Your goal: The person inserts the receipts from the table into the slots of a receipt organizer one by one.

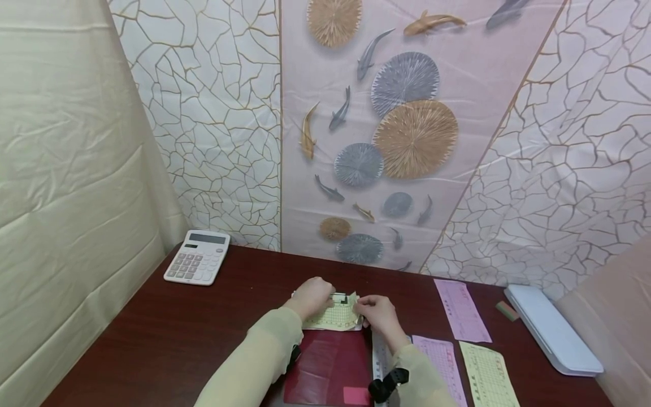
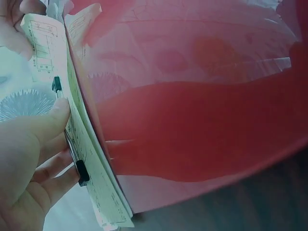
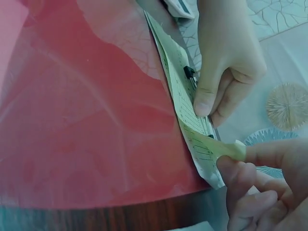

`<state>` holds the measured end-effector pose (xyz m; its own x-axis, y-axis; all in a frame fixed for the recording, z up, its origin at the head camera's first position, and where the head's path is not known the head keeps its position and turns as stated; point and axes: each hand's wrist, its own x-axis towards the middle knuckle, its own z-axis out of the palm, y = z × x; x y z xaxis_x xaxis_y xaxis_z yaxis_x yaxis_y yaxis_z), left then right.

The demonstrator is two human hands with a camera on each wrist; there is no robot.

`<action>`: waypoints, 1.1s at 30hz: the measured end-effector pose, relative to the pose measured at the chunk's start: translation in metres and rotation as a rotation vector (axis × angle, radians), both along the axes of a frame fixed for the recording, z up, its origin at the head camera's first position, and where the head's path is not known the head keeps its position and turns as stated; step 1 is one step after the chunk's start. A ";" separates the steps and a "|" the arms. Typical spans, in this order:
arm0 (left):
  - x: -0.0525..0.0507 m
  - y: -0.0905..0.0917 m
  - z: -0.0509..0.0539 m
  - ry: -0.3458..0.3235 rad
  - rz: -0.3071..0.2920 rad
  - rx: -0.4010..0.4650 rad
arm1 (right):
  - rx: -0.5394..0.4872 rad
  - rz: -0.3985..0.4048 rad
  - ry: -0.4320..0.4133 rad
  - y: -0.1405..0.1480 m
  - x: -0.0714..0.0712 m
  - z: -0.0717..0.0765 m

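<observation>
In the head view, a thin stack of yellow printed sheets lies at the far end of a dark red folder. A metal clip with black ends runs along the stack's edge. My left hand grips this clip, thumb on top near the paper and fingers curled at its far side. At the stack's right corner, my right hand pinches a yellow sheet between thumb and index finger. That corner is lifted and bent up from the sheets under it.
A white calculator stands at the back left of the brown table. To the right lie pink slips, a yellow slip, a small green-and-brown block and a long white case. A patterned curtain hangs behind.
</observation>
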<state>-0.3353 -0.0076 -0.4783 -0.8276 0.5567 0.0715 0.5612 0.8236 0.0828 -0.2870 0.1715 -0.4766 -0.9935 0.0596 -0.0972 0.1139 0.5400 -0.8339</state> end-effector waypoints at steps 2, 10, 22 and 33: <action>0.000 0.000 -0.001 0.009 0.001 -0.004 | -0.005 -0.006 0.006 0.001 0.000 0.001; 0.001 0.001 0.000 0.024 0.002 -0.021 | -0.018 -0.026 0.008 0.014 0.002 0.001; 0.002 0.003 0.002 0.017 0.024 -0.034 | 0.010 -0.060 0.022 0.042 0.004 0.001; 0.003 0.003 0.004 0.022 0.014 -0.030 | 0.117 -0.072 0.078 0.078 0.002 0.003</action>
